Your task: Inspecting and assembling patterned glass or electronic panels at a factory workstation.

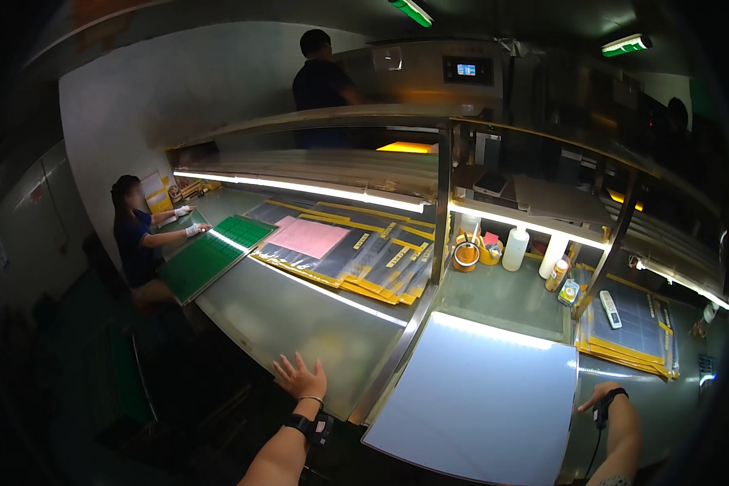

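My left hand (301, 377) is open, fingers spread, over the near edge of the grey-green worktop (300, 312). Nothing is in it. A large smooth pale blue-white panel (478, 397) lies in front of me, to the right of that hand, with light glaring along its far edge. Just beyond the panel's right edge is my right hand (598, 396), a finger or thumb stretched toward the panel. It looks open with nothing in it, though its other fingers are mostly hidden. Both wrists wear dark strapped-on devices.
Yellow-edged dark sheets (397, 259) and a pink sheet (309, 236) lie beyond the left worktop. At the left, a co-worker's gloved hands touch a green panel (211, 259). A metal post (442, 202), bottles (515, 248), an orange tape roll (466, 254) and a remote control (610, 309) stand or lie farther back.
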A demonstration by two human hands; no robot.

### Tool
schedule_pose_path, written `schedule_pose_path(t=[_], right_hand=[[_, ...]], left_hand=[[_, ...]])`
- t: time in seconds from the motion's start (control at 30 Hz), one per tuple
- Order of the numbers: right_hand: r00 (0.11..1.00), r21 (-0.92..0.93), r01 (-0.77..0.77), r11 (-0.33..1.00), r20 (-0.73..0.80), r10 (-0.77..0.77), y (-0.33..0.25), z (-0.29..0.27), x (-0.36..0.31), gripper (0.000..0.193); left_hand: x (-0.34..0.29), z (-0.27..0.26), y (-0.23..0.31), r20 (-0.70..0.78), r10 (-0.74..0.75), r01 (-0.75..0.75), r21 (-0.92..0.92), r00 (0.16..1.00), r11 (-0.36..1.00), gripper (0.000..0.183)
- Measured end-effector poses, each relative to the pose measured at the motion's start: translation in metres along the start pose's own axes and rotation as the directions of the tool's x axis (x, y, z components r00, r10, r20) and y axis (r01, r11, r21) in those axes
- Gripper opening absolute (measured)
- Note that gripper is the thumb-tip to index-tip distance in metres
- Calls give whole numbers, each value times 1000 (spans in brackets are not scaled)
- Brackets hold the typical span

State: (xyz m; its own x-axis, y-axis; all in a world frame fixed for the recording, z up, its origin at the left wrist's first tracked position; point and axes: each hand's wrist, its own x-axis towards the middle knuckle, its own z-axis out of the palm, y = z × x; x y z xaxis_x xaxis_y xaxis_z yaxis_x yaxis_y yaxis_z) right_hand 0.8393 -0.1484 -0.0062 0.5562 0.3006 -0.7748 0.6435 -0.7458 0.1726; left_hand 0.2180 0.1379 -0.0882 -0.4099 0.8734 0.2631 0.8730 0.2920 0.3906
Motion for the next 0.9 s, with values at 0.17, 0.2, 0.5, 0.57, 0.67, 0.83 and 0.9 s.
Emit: schedule_pose_path(t=[0.17,0.2,0.5,0.57,0.67,0.83,0.9], right_hand=[[1000,1,-19,1000,15,19,5,1,14,79],[1000,-7,-4,1000,10,4,6,3,12,78],[998,-108,1,994,-62,-7,21,11,44,72],[999,-55,-9,998,-35,7,12,7,23,70],[1000,1,-22,1000,7,22,9,4,20,65],[999,-26,-34,999,-30,33,10,6,24,65],[999,-81,-8,997,-54,3,14,7,34,67]], left_hand=[[2,0,-1,5,-4,4,14,1000,1000,61],[1,0,-1,2,-7,7,8,1000,1000,61],[-4,1,-5,-5,0,0,33,1000,999,61],[-3,1,-5,-6,-2,3,35,1000,999,62],[-2,-1,-1,6,-6,6,45,1000,999,62],[-1,-2,0,8,1,-1,50,1000,999,62],[-1,-1,0,8,4,-5,53,1000,999,62]])
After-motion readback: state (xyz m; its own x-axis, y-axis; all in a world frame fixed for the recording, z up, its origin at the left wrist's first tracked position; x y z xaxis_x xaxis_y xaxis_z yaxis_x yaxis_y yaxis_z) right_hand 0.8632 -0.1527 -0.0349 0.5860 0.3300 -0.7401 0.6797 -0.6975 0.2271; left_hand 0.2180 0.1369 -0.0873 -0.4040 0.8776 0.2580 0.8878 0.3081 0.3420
